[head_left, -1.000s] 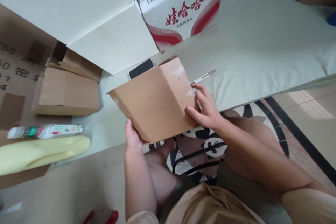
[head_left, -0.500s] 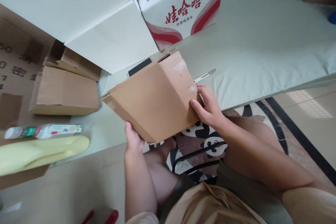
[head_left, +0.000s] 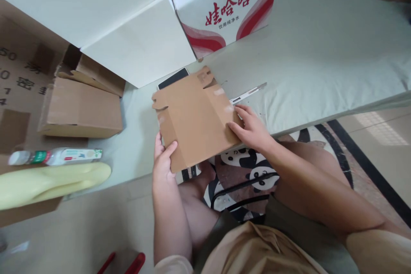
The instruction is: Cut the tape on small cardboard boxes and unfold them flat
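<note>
A brown cardboard box with notched tabs along its far edge is held between my two hands above the table's near edge. My left hand grips its left side, thumb on the upper face and fingers behind the edge. On the right side, my right hand closes around the edge with thumb and fingers. Pale tape scraps cling to both sides of the cardboard. Just beyond it lie a utility knife at the right and a dark flat device with a white rim, partly covered by the box.
A white carton with red lettering and a larger white box stand at the back. On the left are folded brown boxes, a plastic bottle and a pale yellow object. Red handles show near the floor.
The box has flattened and tipped, so its tabbed far edge now shows. My left hand has shifted up its left side, with the thumb now over the face.
</note>
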### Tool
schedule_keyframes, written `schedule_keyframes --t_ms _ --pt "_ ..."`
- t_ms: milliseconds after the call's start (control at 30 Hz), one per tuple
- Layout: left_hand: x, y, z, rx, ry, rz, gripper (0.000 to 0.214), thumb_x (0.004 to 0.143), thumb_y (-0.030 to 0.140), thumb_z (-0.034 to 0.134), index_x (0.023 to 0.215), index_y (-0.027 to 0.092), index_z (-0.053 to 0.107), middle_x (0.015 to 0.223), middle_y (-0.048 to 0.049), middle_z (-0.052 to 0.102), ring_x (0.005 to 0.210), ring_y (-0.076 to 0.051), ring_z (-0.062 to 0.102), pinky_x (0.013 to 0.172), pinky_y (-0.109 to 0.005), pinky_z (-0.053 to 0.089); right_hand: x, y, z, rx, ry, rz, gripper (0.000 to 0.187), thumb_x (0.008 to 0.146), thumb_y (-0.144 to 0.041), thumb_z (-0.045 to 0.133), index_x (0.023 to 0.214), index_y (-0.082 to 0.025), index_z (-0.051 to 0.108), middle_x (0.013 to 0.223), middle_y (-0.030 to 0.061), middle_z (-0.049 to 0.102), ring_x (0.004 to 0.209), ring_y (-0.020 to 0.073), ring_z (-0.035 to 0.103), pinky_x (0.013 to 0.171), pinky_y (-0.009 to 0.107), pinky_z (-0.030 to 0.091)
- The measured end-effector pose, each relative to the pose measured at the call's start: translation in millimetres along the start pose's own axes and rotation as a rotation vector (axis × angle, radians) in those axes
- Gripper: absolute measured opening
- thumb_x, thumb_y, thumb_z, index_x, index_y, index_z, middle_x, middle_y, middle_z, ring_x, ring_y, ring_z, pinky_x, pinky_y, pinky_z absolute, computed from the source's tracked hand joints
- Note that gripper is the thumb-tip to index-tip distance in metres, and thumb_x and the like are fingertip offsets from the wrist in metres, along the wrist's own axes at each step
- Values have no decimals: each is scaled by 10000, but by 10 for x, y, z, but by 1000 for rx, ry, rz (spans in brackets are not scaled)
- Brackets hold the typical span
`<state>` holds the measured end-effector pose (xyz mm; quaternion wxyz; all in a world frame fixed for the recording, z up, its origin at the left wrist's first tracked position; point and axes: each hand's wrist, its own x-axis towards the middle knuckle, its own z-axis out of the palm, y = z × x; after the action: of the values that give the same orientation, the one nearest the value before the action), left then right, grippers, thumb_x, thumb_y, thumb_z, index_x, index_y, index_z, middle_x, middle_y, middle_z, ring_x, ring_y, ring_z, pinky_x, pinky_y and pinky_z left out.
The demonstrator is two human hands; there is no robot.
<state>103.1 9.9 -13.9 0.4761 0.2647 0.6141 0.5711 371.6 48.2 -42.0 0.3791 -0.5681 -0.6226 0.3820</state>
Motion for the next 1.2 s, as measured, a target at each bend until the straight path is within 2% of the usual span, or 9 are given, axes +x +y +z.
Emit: schedule_keyframes --t_ms 200,433,533,633,733,833,1033,1133,1200 --pt "-79 20 -69 -25 16 37 574 443 293 906 983 226 721 1002 -59 775 873 -228 723 755 -308 582 6 -52 -50 219 -89 132 348 863 -483 595 1070 -208 647 1010 90 717 938 280 659 869 501 548" --pt "-100 103 -65 -32 104 -156 509 474 374 929 909 194 734 912 -48 786 798 -221 734 726 -330 601 4 -108 -106 739 -252 210 439 829 -556 608 1112 -222 642 1068 90 727 921 269 695 774 441 580" --pt "-24 61 -10 -106 91 -121 477 526 395 908 917 193 723 937 -52 787 897 -236 743 823 -362 604 25 -110 -110 958 -308 162 541 813 -655 557 1156 -244 636 1132 87 717 958 260 706 791 448 602" --pt "35 -41 83 -183 50 -53 466 504 330 921 899 196 715 943 -53 789 989 -230 736 916 -348 585 31 -97 -54 1059 -350 158 586 731 -616 715 1211 -294 615 1191 49 708 998 218 704 878 418 602" --pt "47 -130 177 -187 -57 -127 501 448 285 945 877 184 707 912 -74 790 948 -251 741 883 -372 596 14 -93 60 1037 -315 240 585 726 -568 762 1219 -289 612 1178 54 725 1002 214 710 912 418 600" --pt "72 -141 204 -164 -133 -171 523 433 305 950 880 188 704 904 -74 786 911 -268 743 828 -383 606 -18 -103 176 979 -94 300 565 679 -557 800 1134 -257 649 1175 77 733 1120 254 687 980 430 583" --pt "234 2 89 -257 -43 -23 418 585 401 881 920 215 715 1028 -75 781 1052 -277 720 899 -376 591 -140 -45 282 829 65 281 541 658 -585 802 1050 -236 672 1115 81 750 1146 307 678 992 491 583" --pt "277 53 47 -268 -7 27 399 581 332 863 933 213 718 1043 -71 777 1062 -285 717 902 -384 586 -205 -29 300 737 -1 275 493 660 -608 803 941 -229 662 914 60 753 858 250 724 733 400 637" --pt "296 75 36 -289 -15 12 396 574 312 849 933 204 719 994 -69 775 995 -281 729 874 -389 590 -236 -82 299 721 -85 316 474 654 -622 808 838 -225 626 672 14 674 530 170 620 436 305 527"
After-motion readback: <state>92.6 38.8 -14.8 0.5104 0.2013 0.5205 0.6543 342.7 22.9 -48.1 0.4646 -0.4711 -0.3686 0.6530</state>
